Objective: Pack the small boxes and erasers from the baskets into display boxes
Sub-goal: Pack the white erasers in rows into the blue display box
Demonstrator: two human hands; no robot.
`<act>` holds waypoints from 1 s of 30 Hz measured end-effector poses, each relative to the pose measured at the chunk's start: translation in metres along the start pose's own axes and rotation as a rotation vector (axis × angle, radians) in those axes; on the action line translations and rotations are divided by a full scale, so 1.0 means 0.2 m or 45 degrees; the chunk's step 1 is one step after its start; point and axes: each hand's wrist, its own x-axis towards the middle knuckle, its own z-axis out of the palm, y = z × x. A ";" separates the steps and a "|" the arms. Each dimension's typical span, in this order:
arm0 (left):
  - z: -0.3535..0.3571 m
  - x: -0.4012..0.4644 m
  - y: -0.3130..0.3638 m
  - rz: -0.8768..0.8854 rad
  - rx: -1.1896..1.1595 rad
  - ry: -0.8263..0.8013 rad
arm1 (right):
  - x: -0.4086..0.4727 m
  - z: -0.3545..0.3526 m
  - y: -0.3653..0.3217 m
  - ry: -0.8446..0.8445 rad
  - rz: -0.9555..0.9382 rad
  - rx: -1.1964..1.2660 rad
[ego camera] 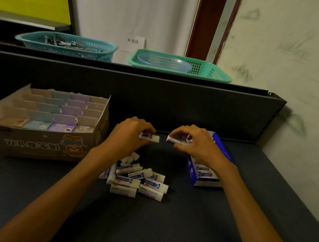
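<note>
White erasers: one (150, 137) is pinched by the left hand (131, 133), another (174, 139) is gripped by the right hand (196, 143), both held above the dark table (182, 223). A loose eraser pile (138, 178) is seen near-centre. A blue display box (206, 174), partly filled, is placed right. A divided cardboard display box (45, 123) with small boxes is set left. Two green baskets (180, 65) are shelved far.

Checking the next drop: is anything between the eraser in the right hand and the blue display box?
Nothing visible: the right hand holds its eraser right above the blue display box, whose open top faces up.
</note>
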 end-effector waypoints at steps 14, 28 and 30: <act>0.05 0.04 0.29 0.049 -0.076 0.112 | -0.17 -0.19 0.18 0.071 0.005 0.054; 0.11 0.08 0.51 -0.011 -0.398 0.166 | -0.27 -0.27 0.34 0.129 -0.029 0.088; 0.12 0.09 0.51 0.002 -0.379 0.144 | -0.28 -0.28 0.37 0.128 -0.009 0.136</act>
